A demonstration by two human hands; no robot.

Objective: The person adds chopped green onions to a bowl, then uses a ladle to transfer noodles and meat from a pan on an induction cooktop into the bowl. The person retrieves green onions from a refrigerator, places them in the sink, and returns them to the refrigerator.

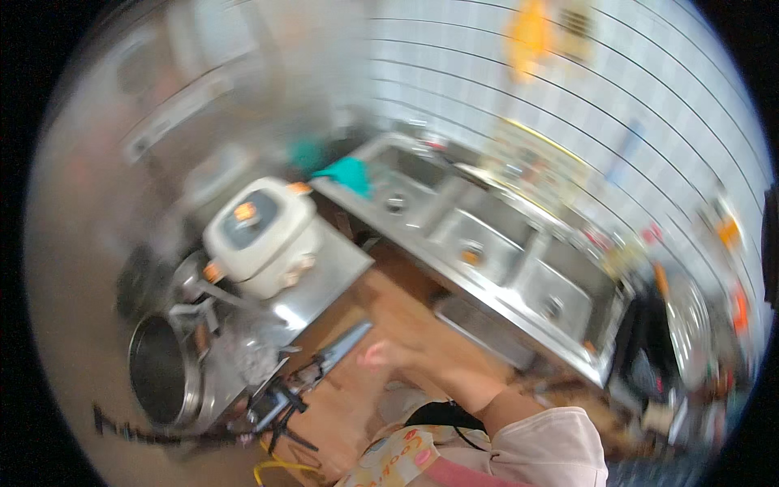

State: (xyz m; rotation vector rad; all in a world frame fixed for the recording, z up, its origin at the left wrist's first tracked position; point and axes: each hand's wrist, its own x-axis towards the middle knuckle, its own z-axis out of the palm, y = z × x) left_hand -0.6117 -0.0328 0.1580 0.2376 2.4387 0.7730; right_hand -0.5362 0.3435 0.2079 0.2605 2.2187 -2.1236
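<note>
My right hand (380, 354) is blurred, with the forearm reaching in from the sleeve at lower right; nothing plain shows in it, and its finger pose is unclear. Just left of it, a flat grey device (345, 348) sits on a small black tripod (286, 420); I cannot tell whether they touch the hand. My left hand is out of view. A white lidded cooker (280, 243) stands on a metal table (341, 268) beyond the hand. A large metal pot (161, 371) stands at the left, near a metal ladle (192, 280).
A three-basin stainless sink (481, 283) runs along the tiled wall, a teal cloth (350, 175) over its left end. Yellow gloves (528, 36) hang above. Dark and clear containers (688, 322) crowd the right side. A yellow cable (280, 465) lies low at the left.
</note>
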